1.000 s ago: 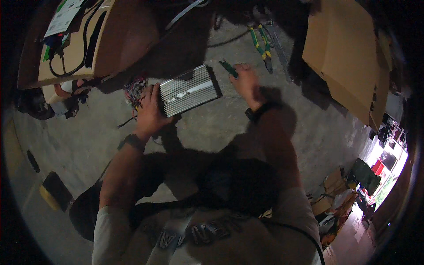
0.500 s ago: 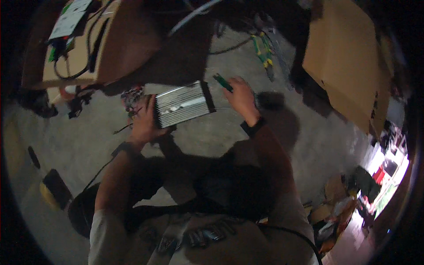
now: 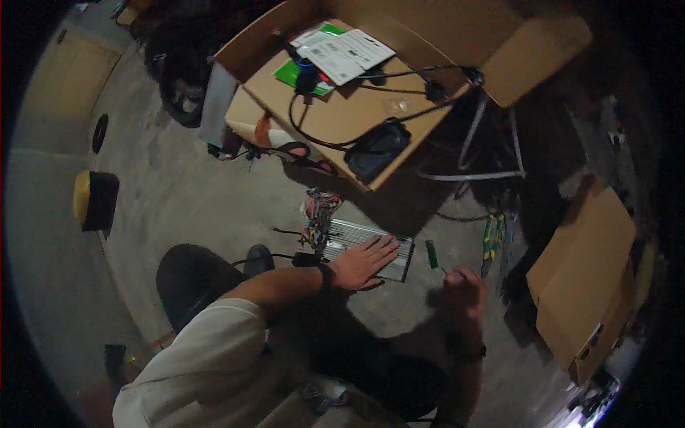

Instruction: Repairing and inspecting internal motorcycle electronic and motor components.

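A silver finned metal box (image 3: pixel 394 268) lies on the floor, with a bundle of coloured wires (image 3: pixel 320 208) at its left end. My left hand (image 3: pixel 362 262) rests flat on its top, fingers stretched out. To the right of the box, my right hand (image 3: pixel 465 291) is closed above the floor. A thin tip seems to stick out from its fingers, but what they hold is too dark to make out. A slim dark green piece (image 3: pixel 431 254) lies between the box and my right hand, seemingly apart from the fingers.
An open cardboard box (image 3: pixel 421 132) with cables and packets on it stands ahead. Green-and-yellow handled pliers (image 3: pixel 492 239) lie right of my right hand. Another cardboard piece (image 3: pixel 585 274) stands at the right. A yellow-and-black object (image 3: pixel 96 200) is far left.
The view has swung left. My left hand has moved from the metal box's end onto its top. The green piece, earlier at my right hand's fingers, now appears separate from them.
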Tool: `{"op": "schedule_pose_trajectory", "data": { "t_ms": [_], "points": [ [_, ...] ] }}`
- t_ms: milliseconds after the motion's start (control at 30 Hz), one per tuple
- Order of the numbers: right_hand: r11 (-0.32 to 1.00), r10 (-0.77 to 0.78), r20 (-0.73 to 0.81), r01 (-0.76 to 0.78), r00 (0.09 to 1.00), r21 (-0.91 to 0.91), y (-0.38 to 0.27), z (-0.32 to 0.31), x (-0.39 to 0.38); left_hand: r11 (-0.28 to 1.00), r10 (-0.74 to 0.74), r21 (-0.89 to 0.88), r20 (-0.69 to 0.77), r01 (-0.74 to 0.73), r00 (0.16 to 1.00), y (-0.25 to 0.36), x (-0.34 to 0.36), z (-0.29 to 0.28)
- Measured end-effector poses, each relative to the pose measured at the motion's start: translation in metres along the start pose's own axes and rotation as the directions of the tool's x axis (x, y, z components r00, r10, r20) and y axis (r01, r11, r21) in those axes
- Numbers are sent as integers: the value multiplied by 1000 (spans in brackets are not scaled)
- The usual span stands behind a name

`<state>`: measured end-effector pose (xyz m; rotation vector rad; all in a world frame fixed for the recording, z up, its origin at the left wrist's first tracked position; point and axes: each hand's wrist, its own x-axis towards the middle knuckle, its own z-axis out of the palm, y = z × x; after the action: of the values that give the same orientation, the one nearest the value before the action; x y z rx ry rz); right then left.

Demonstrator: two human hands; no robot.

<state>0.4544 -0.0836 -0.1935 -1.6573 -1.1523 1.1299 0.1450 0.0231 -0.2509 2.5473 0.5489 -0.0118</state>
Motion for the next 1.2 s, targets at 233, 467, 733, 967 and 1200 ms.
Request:
{"op": "schedule_pose_trajectory", "data": {
  "t_ms": [233,467,733,967,1200],
  "points": [
    [908,188,-73,-202,979,-368,-140,-39,-38,995,-46,-89,16,48,999,8,-3,-8],
    [857,202,123,-115,972,-502,-245,8,-37,847,-527,19,163,532,834,48,-35,17],
    [904,245,331,-92,911,-417,-396,60,-44,918,-304,-168,282,359,910,106,-93,-64],
    [891,107,455,118,884,-439,-522,83,-72,825,-451,-303,158,478,878,150,-174,-194],
    [824,312,501,32,807,-565,-610,108,-118,400,-691,-477,405,783,599,153,-292,-349]
  ]
}}
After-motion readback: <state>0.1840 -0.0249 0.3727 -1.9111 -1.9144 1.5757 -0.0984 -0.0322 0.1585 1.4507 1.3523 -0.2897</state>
